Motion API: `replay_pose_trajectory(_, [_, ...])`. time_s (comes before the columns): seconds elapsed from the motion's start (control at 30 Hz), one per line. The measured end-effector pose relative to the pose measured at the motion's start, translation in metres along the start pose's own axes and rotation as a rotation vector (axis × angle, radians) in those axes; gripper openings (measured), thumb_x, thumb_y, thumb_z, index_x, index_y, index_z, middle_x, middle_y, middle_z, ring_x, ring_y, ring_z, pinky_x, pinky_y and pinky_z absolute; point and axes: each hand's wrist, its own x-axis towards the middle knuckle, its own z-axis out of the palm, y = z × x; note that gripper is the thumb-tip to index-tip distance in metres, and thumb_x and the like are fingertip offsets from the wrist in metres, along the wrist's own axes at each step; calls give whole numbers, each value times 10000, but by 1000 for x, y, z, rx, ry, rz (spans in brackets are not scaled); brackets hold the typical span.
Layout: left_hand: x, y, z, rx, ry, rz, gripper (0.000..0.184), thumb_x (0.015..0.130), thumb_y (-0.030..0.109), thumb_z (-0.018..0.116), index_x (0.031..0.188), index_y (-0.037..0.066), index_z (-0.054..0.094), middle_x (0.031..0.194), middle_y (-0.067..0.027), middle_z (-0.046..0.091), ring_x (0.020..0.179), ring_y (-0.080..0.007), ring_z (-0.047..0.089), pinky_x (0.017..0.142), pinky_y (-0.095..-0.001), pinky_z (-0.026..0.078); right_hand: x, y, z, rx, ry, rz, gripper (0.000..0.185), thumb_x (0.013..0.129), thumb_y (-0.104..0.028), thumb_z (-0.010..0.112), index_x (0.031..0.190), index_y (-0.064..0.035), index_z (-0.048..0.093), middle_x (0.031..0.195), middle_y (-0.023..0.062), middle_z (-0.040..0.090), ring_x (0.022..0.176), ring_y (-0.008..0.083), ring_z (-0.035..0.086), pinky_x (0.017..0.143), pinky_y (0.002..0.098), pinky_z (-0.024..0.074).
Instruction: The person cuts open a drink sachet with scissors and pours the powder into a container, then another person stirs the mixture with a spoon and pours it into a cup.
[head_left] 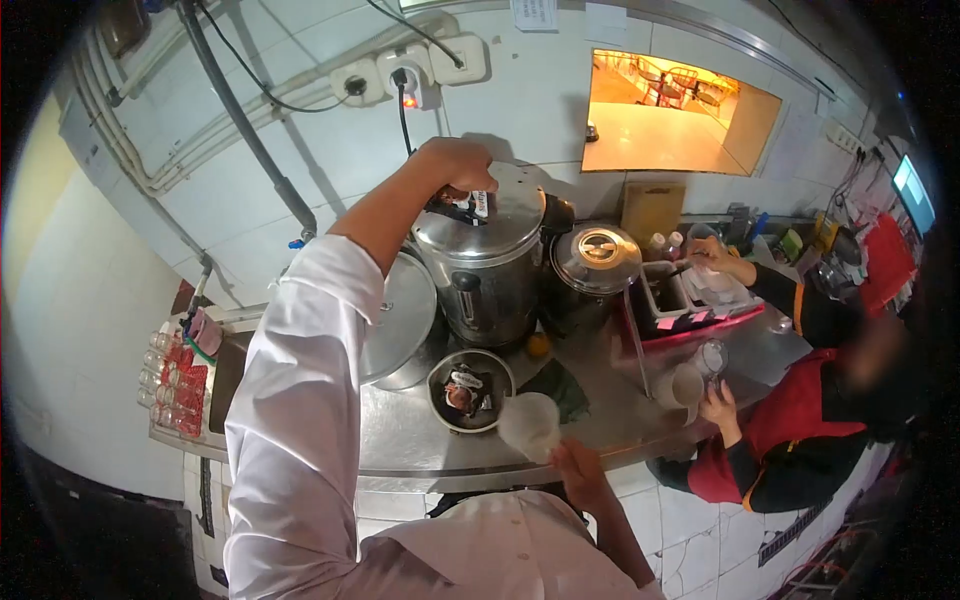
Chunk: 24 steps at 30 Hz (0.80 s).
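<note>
left hand [462,165] seemingly grips a black packet [460,209] atop the urn [508,265]; right hand [580,471] grips the plastic jug [530,424], best held level.

The urn [487,285] blocks behind the bowl [438,398], but bare counter [620,412] opens right of the cloth [562,388]

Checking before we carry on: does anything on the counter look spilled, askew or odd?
No clear spill shows. Slightly untidy: a dark green cloth lies rumpled beside the metal bowl, and a small orange round item sits loose by the big urn, apart from any container.
</note>
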Motion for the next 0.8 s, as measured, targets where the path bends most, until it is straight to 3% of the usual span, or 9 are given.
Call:
replay_pose_trajectory(0.07, [2, 1, -6, 10, 8, -34, 455, 826, 450, 622, 986, 24, 612, 572, -111, 622, 492, -256, 626, 545, -403, 498, -10, 13, -22, 127, 88, 138, 362, 1049, -344, 436, 914, -36, 567, 785, 62, 578, 771, 165, 545, 736, 326, 444])
replay_pose_trajectory(0.2, [-9, 2, -18, -63, 160, -30, 503, 782, 468, 626, 1021, 28, 585, 643, -141, 649, 613, -300, 666, 625, -428, 505, -7, 42, -64, 286, 103, 122, 392, 1044, -388, 426, 991, -24, 562, 847, 62, 573, 815, 169, 542, 780, 305, 435])
replay_pose_trajectory(0.27, [-40, 16, -36, -103, 114, -70, 509, 783, 465, 624, 1037, 29, 557, 661, -151, 650, 631, -320, 669, 624, -434, 503, 8, 31, -85, 300, 322, 118, 415, 1055, -417, 394, 945, -46, 547, 782, 28, 523, 773, 144, 508, 762, 296, 420])
replay_pose_trajectory(0.33, [-57, 16, -39, -75, 276, 17, 506, 781, 478, 626, 1032, 45, 544, 653, -156, 644, 611, -327, 663, 617, -437, 504, 29, -6, -113, 97, 381, 30, 401, 1065, -408, 373, 889, -73, 509, 751, 6, 476, 727, 126, 459, 719, 288, 400])
replay_pose_trajectory(0.53, [-152, 17, -38, -195, 224, -129, 432, 805, 433, 646, 1024, 73, 550, 643, -177, 630, 601, -344, 654, 618, -459, 506, 113, -108, -164, -9, 430, -273, 338, 1070, -322, 401, 915, -51, 531, 761, -2, 464, 721, 122, 433, 710, 282, 397])
replay_pose_trajectory(0.6, [-179, -1, -12, -112, 363, -48, 394, 818, 414, 649, 1012, 82, 563, 601, -170, 613, 601, -358, 646, 619, -464, 503, 153, -138, -162, -20, 452, -386, 258, 1047, -225, 460, 1031, -1, 587, 839, 40, 562, 780, 159, 523, 755, 303, 433])
replay_pose_trajectory(0.67, [-210, -18, 13, -84, 425, -79, 385, 821, 427, 644, 1004, 94, 577, 549, -155, 587, 583, -351, 640, 613, -461, 499, 188, -178, -152, -340, 358, -601, 237, 995, -172, 536, 1124, 14, 603, 940, 118, 638, 847, 246, 603, 800, 346, 467])
replay_pose_trajectory(0.73, [-241, -26, 28, -106, 369, -197, 370, 821, 424, 647, 993, 101, 590, 522, -151, 569, 581, -340, 642, 608, -451, 497, 224, -211, -136, -635, 213, -780, 203, 944, -157, 578, 1074, -9, 623, 933, 173, 631, 864, 340, 613, 796, 407, 479])
replay_pose_trajectory(0.8, [-266, -35, 42, -116, 369, -243, 364, 823, 421, 648, 988, 101, 596, 529, -153, 575, 582, -340, 643, 601, -445, 496, 259, -234, -112, -791, 18, -763, 169, 931, -163, 583, 1011, -22, 631, 898, 186, 612, 876, 383, 596, 805, 457, 475])
